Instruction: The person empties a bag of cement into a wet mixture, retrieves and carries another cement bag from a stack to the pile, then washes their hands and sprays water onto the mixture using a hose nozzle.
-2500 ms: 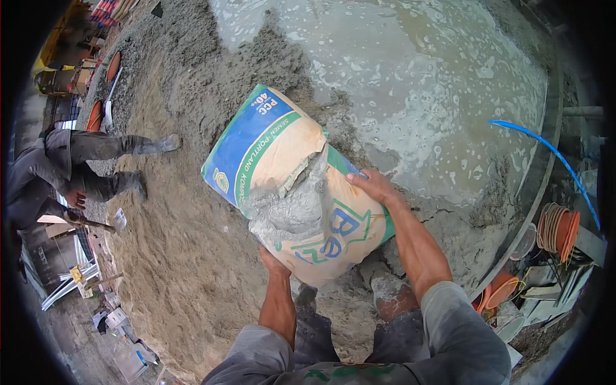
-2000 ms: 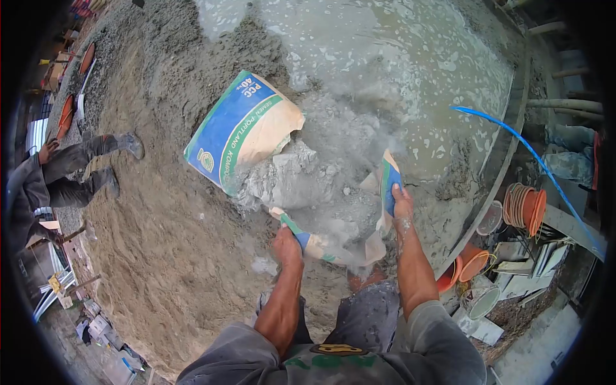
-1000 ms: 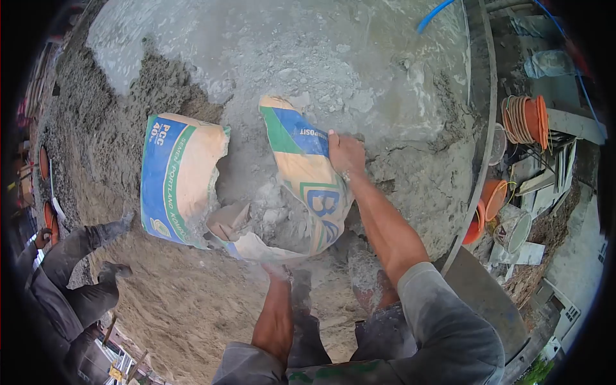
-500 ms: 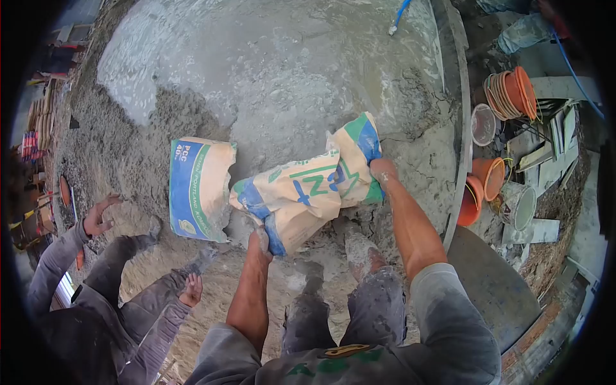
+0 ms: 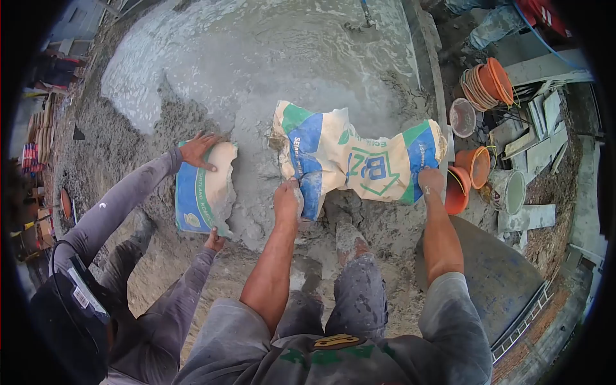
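My left hand (image 5: 288,200) is closed on the left end of a torn paper cement bag piece (image 5: 369,165), cream with blue and green bands. My right hand (image 5: 431,181) grips its right end, so the piece hangs stretched and creased between them. To the left, another torn bag piece (image 5: 194,196) with a blue and green band lies on the grey mix. A co-worker's hand (image 5: 199,151) rests on its top edge, and the co-worker's other hand (image 5: 215,240) touches its lower corner. Grey powder (image 5: 251,186) lies between the two pieces.
Wet grey slurry (image 5: 256,58) spreads ahead, bounded on the right by a raised edge (image 5: 428,58). Orange buckets (image 5: 473,166), a pale bucket (image 5: 511,192) and stacked boards (image 5: 545,128) stand at the right. A dark sheet (image 5: 487,276) lies at the lower right.
My hands have moved right with their bag piece, away from the powder and the other piece. The co-worker has come closer from the left and put both hands on the left piece.
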Available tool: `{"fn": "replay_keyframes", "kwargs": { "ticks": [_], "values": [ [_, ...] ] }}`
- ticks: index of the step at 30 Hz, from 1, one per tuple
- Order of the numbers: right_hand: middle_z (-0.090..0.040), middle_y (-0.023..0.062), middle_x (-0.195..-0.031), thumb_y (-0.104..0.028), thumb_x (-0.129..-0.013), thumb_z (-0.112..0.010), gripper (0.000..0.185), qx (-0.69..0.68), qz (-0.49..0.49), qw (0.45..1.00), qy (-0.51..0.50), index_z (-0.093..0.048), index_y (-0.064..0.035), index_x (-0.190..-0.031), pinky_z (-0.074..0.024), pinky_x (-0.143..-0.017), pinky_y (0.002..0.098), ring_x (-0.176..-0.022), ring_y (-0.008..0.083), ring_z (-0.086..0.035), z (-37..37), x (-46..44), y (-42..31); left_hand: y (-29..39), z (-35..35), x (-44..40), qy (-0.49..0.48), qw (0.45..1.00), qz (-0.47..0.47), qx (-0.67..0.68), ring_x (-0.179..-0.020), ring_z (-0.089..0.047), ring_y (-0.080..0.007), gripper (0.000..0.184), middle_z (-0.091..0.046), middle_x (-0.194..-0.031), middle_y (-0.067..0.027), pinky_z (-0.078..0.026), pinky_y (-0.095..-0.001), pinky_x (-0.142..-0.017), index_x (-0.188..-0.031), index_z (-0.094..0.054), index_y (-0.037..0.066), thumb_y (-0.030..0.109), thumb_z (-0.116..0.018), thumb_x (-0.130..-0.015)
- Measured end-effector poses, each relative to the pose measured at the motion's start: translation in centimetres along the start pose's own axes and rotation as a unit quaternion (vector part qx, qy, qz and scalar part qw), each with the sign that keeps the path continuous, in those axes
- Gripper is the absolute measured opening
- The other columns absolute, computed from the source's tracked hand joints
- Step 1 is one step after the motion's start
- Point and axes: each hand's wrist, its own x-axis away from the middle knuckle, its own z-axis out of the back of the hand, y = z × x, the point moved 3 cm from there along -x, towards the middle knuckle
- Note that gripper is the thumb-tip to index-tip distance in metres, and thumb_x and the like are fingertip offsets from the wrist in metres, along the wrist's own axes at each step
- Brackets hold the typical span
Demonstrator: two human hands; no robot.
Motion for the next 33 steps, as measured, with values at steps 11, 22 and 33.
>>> {"fn": "replay_keyframes", "kwargs": {
  "ticks": [11, 22, 33],
  "values": [
    [-0.058, 0.0237, -0.102, -0.019, -0.076, -0.041, 0.033, 0.068, 0.093, 0.993, -0.041, -0.061, 0.0009, -0.095, -0.043, -0.084, 0.0409, -0.096, 0.0361, -0.056, 1.3, -4.6, 1.6, 3.6, -6.2, 6.5, -0.091, 0.975, 0.127, 0.159, -0.056, -0.053, -0.0156, 0.023, -0.055, -0.069, -0.0005, -0.048, -0.0307, -0.05, -0.094, -0.057, 0.007, 0.028, -0.054, -0.084],
    [-0.057, 0.0248, -0.1, -0.037, -0.08, -0.052, 0.043, -0.059, 0.01, 0.996, -0.067, -0.058, 0.0029, -0.096, -0.044, -0.082, 0.0407, -0.094, 0.0353, -0.057, -0.7, -1.4, -1.2, 7.3, -2.6, -1.2, -0.099, 0.981, -0.167, -0.007, -0.084, -0.058, -0.0193, 0.045, -0.06, -0.094, -0.0107, -0.045, -0.0313, -0.078, -0.109, -0.051, -0.003, 0.03, -0.061, -0.08],
    [-0.01, 0.0278, -0.137, -0.05, -0.069, -0.065, 0.099, 0.007, 0.271, 0.958, 0.093, -0.01, -0.0036, -0.136, -0.0176, -0.1, 0.0515, -0.126, 0.0428, -0.013, -7.3, 13.8, -11.0, 4.1, -3.4, -7.2, 0.144, 0.796, -0.358, -0.466, -0.104, -0.046, -0.0263, 0.045, -0.052, -0.105, -0.0083, -0.032, -0.04, -0.086, -0.108, -0.051, 0.014, 0.017, -0.069, -0.067]
  ]
}}
